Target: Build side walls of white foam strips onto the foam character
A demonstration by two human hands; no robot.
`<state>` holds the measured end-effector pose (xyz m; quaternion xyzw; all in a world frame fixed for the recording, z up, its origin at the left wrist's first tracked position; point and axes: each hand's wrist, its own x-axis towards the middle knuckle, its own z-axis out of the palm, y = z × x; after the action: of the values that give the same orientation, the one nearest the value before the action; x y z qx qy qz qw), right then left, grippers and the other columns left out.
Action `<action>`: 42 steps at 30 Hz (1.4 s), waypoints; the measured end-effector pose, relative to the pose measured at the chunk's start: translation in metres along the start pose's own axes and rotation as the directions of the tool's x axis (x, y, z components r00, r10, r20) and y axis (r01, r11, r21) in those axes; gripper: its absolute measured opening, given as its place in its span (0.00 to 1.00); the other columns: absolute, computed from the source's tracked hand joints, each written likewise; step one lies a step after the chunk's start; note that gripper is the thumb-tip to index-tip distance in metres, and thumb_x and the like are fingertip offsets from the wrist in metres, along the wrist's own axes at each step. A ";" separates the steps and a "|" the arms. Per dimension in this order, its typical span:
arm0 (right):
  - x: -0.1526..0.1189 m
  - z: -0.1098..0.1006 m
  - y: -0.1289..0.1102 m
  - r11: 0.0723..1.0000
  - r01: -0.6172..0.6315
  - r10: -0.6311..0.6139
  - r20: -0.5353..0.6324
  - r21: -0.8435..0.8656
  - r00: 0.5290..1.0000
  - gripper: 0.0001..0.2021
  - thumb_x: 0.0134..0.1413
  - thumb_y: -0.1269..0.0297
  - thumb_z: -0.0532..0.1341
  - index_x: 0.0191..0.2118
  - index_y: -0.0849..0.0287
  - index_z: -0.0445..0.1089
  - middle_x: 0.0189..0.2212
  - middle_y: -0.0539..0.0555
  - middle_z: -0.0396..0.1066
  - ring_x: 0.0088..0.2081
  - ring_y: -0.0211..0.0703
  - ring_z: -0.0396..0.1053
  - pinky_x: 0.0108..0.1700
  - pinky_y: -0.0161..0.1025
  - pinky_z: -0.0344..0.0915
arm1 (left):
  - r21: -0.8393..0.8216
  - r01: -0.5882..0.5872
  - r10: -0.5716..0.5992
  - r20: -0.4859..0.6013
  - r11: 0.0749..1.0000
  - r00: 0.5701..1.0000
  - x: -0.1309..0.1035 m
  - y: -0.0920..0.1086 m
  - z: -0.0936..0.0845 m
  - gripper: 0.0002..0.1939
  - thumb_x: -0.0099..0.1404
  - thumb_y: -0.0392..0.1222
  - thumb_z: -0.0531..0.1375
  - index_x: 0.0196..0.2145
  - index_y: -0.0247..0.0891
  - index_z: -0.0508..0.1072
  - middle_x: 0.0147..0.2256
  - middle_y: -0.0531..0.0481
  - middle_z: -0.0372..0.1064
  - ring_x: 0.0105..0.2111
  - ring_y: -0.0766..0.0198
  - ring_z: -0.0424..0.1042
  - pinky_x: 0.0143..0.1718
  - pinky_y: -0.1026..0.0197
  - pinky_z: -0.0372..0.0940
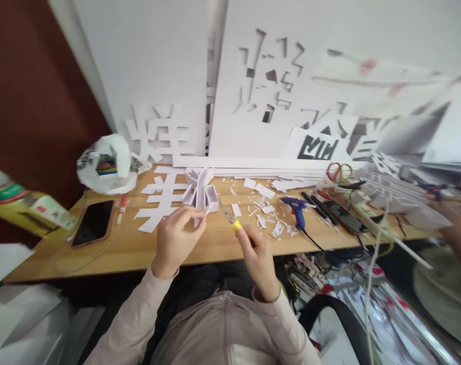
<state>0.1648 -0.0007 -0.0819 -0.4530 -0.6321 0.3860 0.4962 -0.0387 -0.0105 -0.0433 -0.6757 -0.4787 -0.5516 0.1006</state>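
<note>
My left hand (177, 238) is closed in a pinch at the near end of a hollow white foam-board character (210, 196), whose raised side walls stand on the table. My right hand (259, 261) wraps round a yellow-handled craft knife (236, 225). Its blade points up and away, a short way right of the character and apart from it. Just left of the hollow piece lies a flat white cut-out character (162, 200). White offcuts (278, 228) are scattered to the right of the knife.
A blue glue gun (298, 210) lies right of the scraps, its cord running off the table edge. A phone (93, 223), a plastic bag (112, 165) and a bottle (29, 205) are at left. Large white boards (272, 137) lean behind. At right, another person's hand (453, 218) holds a blue tool.
</note>
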 end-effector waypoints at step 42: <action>0.040 -0.057 0.025 0.902 0.085 -0.150 -0.124 -0.422 0.981 0.24 0.66 0.45 0.55 0.47 0.58 0.79 0.25 0.54 0.76 0.23 0.39 0.68 0.26 0.35 0.60 | -0.061 -0.116 0.119 0.051 0.991 0.992 0.017 0.022 0.040 0.14 0.57 0.27 0.67 0.37 0.44 0.79 0.35 0.53 0.82 0.29 0.61 0.80 0.30 0.62 0.77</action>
<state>0.2211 0.0470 -0.0826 -0.5374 -0.6858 0.1762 0.4582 0.0029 0.0132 -0.0349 -0.7202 -0.4244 -0.5395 0.1001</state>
